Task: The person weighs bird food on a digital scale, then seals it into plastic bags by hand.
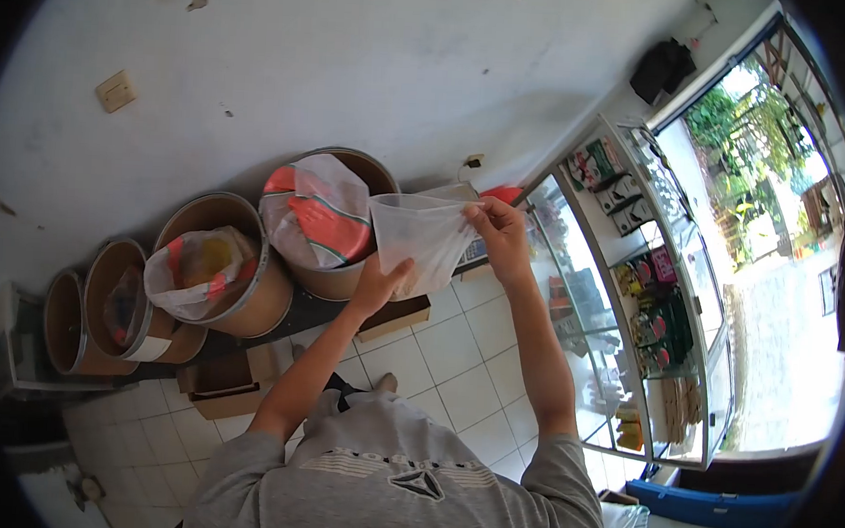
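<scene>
A clear plastic bag (417,237) hangs between my two hands, its wide mouth uppermost. My right hand (497,232) pinches the bag's upper right corner between thumb and fingers. Lower down, my left hand (381,283) grips the bag's left side, thumb toward the front and the other fingers partly hidden by it. Just left of the bag stands a brown drum (381,178) with a white and red sack (316,211) bulging from its top.
More brown drums line the wall to the left, one (266,299) holding a white and red sack (203,259). A cardboard box (228,385) lies on the tiled floor (468,394). On the right, a glass display case (588,301) holds packets; a blue object (711,506) lies beyond it.
</scene>
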`<control>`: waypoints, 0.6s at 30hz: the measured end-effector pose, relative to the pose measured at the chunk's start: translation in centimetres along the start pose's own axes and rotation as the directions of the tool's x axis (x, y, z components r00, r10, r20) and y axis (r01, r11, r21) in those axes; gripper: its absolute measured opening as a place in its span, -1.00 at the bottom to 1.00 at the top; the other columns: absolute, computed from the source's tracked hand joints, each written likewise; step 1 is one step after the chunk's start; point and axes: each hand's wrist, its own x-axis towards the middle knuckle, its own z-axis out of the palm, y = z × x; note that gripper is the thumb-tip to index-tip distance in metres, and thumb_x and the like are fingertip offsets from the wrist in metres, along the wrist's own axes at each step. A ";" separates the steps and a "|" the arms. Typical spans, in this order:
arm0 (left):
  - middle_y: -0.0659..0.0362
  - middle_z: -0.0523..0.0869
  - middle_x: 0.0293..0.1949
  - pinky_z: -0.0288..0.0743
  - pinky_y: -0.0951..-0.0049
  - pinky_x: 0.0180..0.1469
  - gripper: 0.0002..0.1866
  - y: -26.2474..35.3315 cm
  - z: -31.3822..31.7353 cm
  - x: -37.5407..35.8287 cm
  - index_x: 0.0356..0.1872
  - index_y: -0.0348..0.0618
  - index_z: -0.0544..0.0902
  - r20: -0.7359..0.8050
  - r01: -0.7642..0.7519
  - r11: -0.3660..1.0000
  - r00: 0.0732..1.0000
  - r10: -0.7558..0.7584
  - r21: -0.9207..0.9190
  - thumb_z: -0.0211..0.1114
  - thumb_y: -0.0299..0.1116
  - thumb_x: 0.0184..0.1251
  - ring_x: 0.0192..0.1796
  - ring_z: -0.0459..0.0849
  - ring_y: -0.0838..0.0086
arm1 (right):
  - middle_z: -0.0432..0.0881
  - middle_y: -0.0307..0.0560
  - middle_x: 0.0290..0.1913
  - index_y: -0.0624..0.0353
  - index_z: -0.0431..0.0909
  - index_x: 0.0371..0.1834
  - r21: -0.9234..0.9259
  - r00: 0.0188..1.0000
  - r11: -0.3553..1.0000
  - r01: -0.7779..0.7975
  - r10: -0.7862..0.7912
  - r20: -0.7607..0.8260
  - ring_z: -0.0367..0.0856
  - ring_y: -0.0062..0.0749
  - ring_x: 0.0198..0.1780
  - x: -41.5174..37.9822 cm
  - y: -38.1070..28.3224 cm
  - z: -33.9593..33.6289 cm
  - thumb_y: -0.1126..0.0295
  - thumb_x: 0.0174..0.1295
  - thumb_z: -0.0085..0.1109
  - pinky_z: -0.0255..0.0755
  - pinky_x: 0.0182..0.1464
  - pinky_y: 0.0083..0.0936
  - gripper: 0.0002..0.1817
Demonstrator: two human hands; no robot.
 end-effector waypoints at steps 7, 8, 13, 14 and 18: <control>0.12 0.73 -0.23 0.45 0.53 -0.09 -0.60 1.8 6.6 5.0 -0.14 -0.35 0.65 0.124 -0.058 0.984 0.992 0.037 0.167 0.18 -0.12 0.41 -0.16 0.62 0.57 | 0.60 -0.31 -0.46 0.30 0.64 -0.32 -0.072 0.981 0.997 -0.029 0.014 -0.194 0.47 -0.74 -0.39 -3.8 3.7 -8.9 0.37 0.25 0.24 0.33 -0.31 -0.70 -0.82; 0.11 0.74 -0.33 0.46 0.50 -0.22 -0.62 -0.6 7.3 6.5 -0.18 -0.34 0.65 0.151 -0.213 0.957 0.971 0.185 0.199 0.20 -0.14 0.39 -0.30 0.63 0.56 | 0.60 -0.31 -0.47 0.30 0.65 -0.31 -0.076 0.972 0.996 -0.043 0.024 -0.233 0.47 -0.73 -0.39 -4.1 4.0 -10.1 0.37 0.25 0.24 0.34 -0.31 -0.69 -0.82; 0.05 0.67 -0.48 0.41 0.46 -0.39 -0.70 -1.6 10.9 10.6 -0.25 -0.34 0.65 0.259 -0.271 0.862 0.951 0.170 0.428 0.24 -0.22 0.34 -0.48 0.58 0.50 | 0.61 -0.29 -0.47 0.30 0.66 -0.28 -0.140 0.924 0.987 -0.080 0.021 -0.382 0.49 -0.68 -0.41 -4.6 6.6 -15.1 0.37 0.24 0.25 0.35 -0.31 -0.68 -0.82; 0.04 0.66 -0.47 0.38 0.48 -0.41 -0.74 -2.4 11.5 11.6 -0.30 -0.33 0.66 0.273 -0.295 0.844 0.944 0.185 0.448 0.25 -0.27 0.33 -0.49 0.54 0.54 | 0.62 -0.28 -0.47 0.31 0.67 -0.28 -0.142 0.912 0.984 -0.109 0.042 -0.407 0.49 -0.67 -0.41 -4.4 7.3 -16.1 0.37 0.23 0.25 0.36 -0.30 -0.67 -0.81; 0.00 0.67 -0.44 0.44 0.47 -0.35 -0.78 -2.2 13.6 14.1 -0.31 -0.35 0.65 0.312 -0.331 0.783 0.932 0.184 0.527 0.30 -0.33 0.26 -0.45 0.63 0.46 | 0.65 -0.22 -0.46 0.31 0.68 -0.29 -0.175 0.883 0.965 -0.193 0.093 -0.461 0.51 -0.63 -0.40 -3.4 9.3 -18.8 0.37 0.21 0.27 0.38 -0.28 -0.63 -0.81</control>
